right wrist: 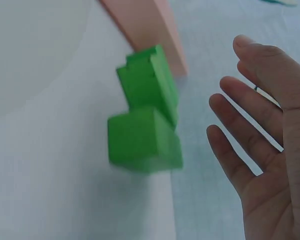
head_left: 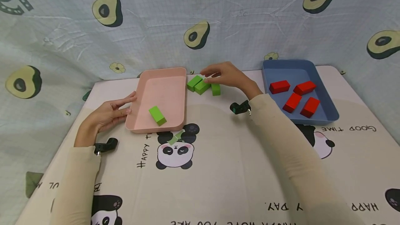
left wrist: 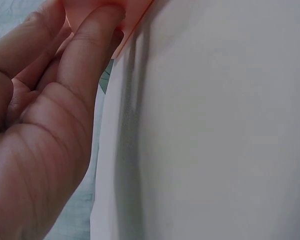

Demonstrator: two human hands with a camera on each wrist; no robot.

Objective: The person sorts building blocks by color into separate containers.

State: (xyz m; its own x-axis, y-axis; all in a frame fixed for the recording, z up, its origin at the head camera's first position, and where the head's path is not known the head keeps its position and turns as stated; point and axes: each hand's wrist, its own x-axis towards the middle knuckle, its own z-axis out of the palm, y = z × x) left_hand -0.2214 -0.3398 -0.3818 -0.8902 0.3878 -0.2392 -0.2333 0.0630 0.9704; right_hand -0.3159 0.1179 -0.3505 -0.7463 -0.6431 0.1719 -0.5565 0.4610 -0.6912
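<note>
My left hand (head_left: pixel 107 115) holds the left side of a pink tray (head_left: pixel 181 100), its thumb and fingers at the rim; the left wrist view shows the thumb against the pink wall. Inside the tray lies one green block (head_left: pixel 157 115). My right hand (head_left: pixel 226 74) hovers at three green blocks (head_left: pixel 202 86) on the table, just right of the tray. In the right wrist view the right fingers (right wrist: pixel 245 132) are spread apart, with nothing between them. The green blocks (right wrist: pixel 135 135) stand in a row beside that hand.
A blue tray (head_left: pixel 289 70) at the back right holds several red blocks (head_left: pixel 292 102). Behind the table hangs a cloth with avocado prints (head_left: pixel 197 35). The pale tablecloth (head_left: pixel 231 169) bears panda prints and lettering. Both wrists carry small black devices (head_left: pixel 106 146).
</note>
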